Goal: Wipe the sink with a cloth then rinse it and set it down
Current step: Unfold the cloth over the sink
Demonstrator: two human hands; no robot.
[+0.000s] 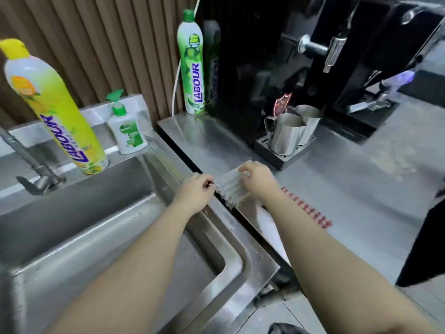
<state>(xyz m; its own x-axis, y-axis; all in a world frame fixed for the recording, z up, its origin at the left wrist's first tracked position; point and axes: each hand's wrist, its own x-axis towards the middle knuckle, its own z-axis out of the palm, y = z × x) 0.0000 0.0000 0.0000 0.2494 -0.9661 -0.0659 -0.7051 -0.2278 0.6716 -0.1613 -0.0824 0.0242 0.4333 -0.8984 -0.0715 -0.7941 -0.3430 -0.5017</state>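
While your left hand (198, 188) and right hand (258, 180) each pinch an edge of the cloth (232, 190), stretched over the dark gap (262, 239) between sink (101, 194) and counter (337, 179), a loose grip could drop it into that gap. It looks damp, though blur hides that; drips may wet the counter.

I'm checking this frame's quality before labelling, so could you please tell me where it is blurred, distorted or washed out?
Head view: the wide lens bends the edges, so the yellow bottle leans outward; the coffee machine at upper right is smeared; glare washes out the steel counter; the left hand, right hand and cloth are fairly sharp.
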